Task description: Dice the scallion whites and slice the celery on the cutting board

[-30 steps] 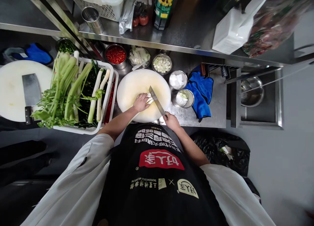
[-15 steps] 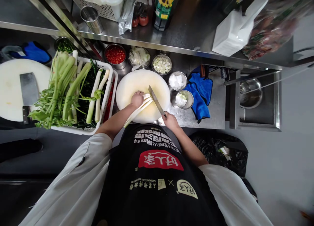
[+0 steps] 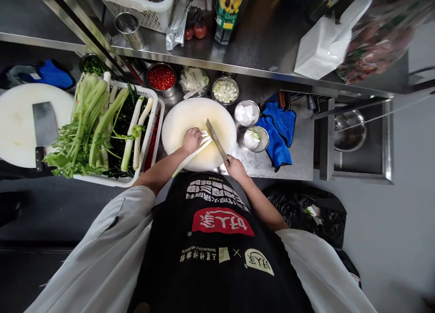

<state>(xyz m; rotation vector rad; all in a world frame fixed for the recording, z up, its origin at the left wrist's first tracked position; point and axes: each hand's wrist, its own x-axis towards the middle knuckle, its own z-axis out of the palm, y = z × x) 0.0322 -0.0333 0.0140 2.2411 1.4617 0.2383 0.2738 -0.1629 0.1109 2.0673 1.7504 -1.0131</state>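
A round white cutting board (image 3: 185,111) lies on the steel counter in front of me. Pale split lengths of green onion (image 3: 193,156) rest on its lower half, one long piece slanting past the front edge. My left hand (image 3: 192,140) is curled over the upper part of the green onion, holding it against the board. In my right hand (image 3: 236,168) is the handle of a kitchen knife (image 3: 216,139). Its blade points up and left across the board, just right of the green onion's cut ends. Whether the edge touches the board I cannot tell.
Left of the board stands a white basket (image 3: 152,122) of celery and green onions, then another board with a cleaver (image 3: 45,122). Metal bowls of chopped chili (image 3: 161,77) and diced white vegetable (image 3: 225,91) line the back. Blue gloves (image 3: 277,132) lie right. A shelf edge (image 3: 204,61) overhangs.
My left hand has shifted slightly on the green onion, and its strips lie closer together. The knife stays in nearly the same place. The whole view has moved a little.
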